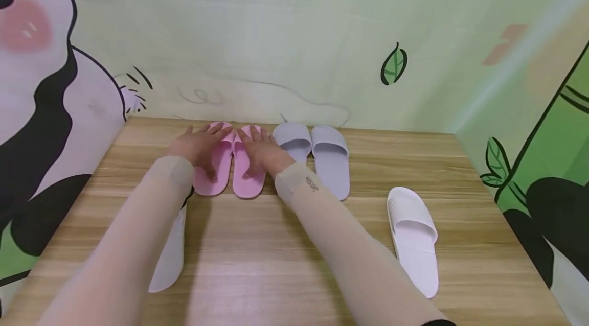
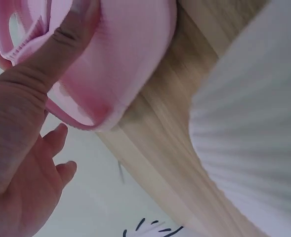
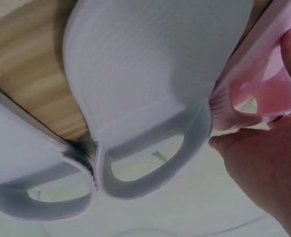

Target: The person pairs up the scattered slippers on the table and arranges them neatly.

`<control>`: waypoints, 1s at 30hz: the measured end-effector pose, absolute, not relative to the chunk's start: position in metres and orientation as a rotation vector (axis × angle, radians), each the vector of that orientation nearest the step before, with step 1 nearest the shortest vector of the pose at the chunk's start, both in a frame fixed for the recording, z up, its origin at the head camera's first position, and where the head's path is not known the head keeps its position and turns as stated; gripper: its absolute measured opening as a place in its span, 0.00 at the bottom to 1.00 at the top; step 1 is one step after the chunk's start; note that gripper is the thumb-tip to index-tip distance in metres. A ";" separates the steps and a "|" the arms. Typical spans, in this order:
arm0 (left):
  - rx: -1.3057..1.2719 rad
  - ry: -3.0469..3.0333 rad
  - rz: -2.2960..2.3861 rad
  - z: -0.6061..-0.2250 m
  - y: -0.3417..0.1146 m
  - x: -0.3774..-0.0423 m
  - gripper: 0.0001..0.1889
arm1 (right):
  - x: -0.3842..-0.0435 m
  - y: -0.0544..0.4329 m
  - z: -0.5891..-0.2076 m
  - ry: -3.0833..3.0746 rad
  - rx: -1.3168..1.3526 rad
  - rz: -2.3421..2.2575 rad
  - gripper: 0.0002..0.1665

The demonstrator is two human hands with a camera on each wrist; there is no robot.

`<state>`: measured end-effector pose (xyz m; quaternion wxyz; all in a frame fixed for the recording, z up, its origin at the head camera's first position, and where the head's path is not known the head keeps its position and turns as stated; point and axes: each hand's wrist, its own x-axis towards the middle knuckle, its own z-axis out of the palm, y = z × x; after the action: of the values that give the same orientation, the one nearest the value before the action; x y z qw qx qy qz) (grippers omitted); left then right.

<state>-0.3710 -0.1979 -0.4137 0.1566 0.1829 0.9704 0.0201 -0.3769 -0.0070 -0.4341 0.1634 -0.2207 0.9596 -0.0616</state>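
Observation:
A pair of pink slippers stands side by side against the back wall, toes toward it. My left hand (image 1: 197, 146) lies over the left pink slipper (image 1: 222, 170), fingers straight and spread across its strap. In the left wrist view its thumb (image 2: 56, 57) reaches along the footbed. Over the right pink slipper (image 1: 244, 185) rests my right hand (image 1: 263, 155), fingers extended toward the toe and thumb on the footbed. Straps of both pink slippers are partly hidden by the hands. Close beside my right hand are a left grey slipper (image 1: 294, 135) and a right grey slipper (image 1: 335, 172).
One white slipper (image 1: 416, 249) lies at the right of the wood-grain surface (image 1: 244, 259), slightly angled. Another white slipper (image 1: 169, 264) is partly hidden under my left forearm. A painted wall (image 1: 276, 60) rises at the back, and side walls stand left and right.

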 end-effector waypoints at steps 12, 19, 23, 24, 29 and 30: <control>0.471 2.849 0.083 -0.410 -0.195 -0.362 0.71 | -0.367 -0.010 -0.432 2.934 -0.631 0.021 0.73; 0.505 2.863 0.049 -0.408 -0.185 -0.359 0.70 | -0.364 -0.010 -0.433 2.995 -0.611 0.080 0.70; 0.519 2.879 -0.019 -0.408 -0.180 -0.359 0.69 | -0.361 -0.011 -0.434 3.015 -0.607 0.061 0.69; 0.521 2.886 -0.034 -0.409 -0.180 -0.358 0.68 | -0.359 -0.012 -0.435 3.016 -0.604 0.060 0.69; 0.503 2.911 -0.047 -0.415 -0.184 -0.355 0.60 | -0.355 -0.015 -0.440 3.022 -0.590 0.043 0.67; 0.489 2.911 -0.038 -0.417 -0.185 -0.354 0.59 | -0.354 -0.015 -0.441 3.025 -0.587 0.041 0.67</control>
<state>-0.3545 -0.1851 -0.4165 0.0947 0.1649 0.9817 -0.0127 -0.3536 -0.0151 -0.4410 0.0299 -0.1904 0.9812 0.0135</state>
